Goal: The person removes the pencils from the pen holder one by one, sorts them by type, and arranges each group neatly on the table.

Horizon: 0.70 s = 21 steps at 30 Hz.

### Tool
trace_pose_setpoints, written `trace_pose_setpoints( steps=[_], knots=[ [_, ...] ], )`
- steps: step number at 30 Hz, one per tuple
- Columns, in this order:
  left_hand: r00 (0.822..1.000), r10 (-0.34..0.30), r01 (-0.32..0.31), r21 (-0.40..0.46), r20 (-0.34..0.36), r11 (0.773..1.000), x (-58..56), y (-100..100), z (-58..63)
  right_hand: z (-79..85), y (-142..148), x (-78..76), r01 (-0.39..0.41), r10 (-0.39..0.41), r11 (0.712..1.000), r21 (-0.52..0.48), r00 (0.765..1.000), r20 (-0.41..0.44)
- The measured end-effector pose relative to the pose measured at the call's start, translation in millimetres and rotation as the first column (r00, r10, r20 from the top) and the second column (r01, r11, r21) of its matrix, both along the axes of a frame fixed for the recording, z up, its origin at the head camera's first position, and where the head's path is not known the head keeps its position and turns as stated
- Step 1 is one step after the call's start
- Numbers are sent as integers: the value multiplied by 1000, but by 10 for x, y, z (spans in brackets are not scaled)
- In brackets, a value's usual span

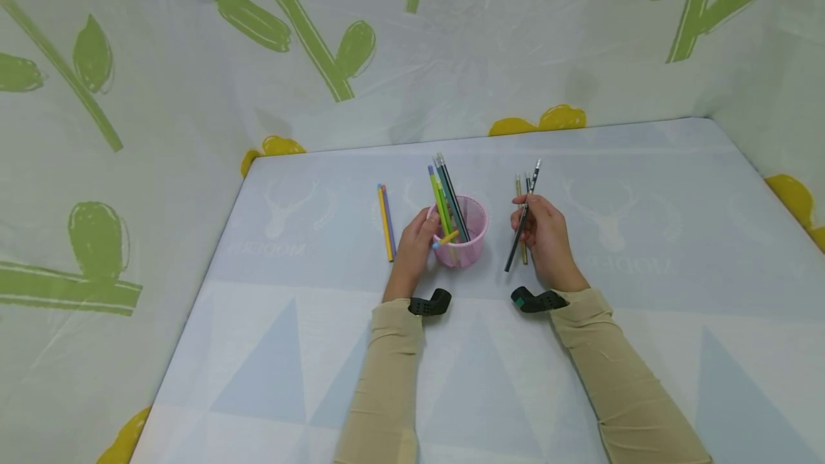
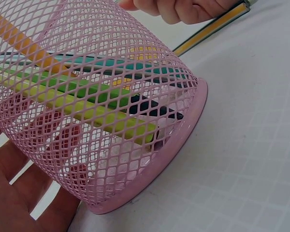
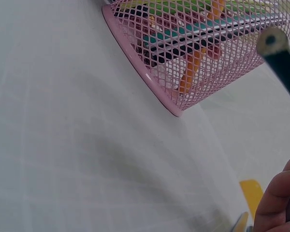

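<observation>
My left hand [image 1: 412,245] holds a pink mesh pencil cup [image 1: 472,253] by its left side, with the thumb at the rim. Inside the cup stand several pencils, among them a lime-green pencil [image 1: 445,212] and a dark-striped pencil [image 1: 459,217]; a short orange pencil [image 1: 447,239] leans at the front rim. In the left wrist view their lower ends show through the mesh. Right of the cup, my right hand [image 1: 546,235] pinches a black pencil [image 1: 514,249], tilted and outside the cup. Its blunt, unsharpened end [image 3: 272,42] is close to the right wrist camera.
Left of the cup, a yellow pencil [image 1: 387,231] and a purple pencil [image 1: 390,228] lie side by side on the patterned tabletop [image 1: 322,349]. A gold pencil [image 1: 525,255] and a dark pencil [image 1: 528,180] lie under the right hand, partly hidden. A leaf-patterned cloth [image 1: 451,77] hangs behind.
</observation>
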<state>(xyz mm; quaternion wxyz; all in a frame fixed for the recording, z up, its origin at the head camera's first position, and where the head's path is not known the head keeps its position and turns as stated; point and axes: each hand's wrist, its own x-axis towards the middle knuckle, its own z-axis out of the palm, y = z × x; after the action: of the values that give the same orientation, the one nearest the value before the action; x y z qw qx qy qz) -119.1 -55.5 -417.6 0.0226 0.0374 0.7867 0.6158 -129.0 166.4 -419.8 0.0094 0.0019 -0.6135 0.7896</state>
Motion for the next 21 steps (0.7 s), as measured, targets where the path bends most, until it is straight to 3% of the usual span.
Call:
trace_pose_setpoints(
  steps=[21],
  knots=[
    [1000, 5, -5, -9, 6, 1000, 2, 6, 2, -9, -8, 6, -10, 9, 998, 63, 1000, 1]
  ],
)
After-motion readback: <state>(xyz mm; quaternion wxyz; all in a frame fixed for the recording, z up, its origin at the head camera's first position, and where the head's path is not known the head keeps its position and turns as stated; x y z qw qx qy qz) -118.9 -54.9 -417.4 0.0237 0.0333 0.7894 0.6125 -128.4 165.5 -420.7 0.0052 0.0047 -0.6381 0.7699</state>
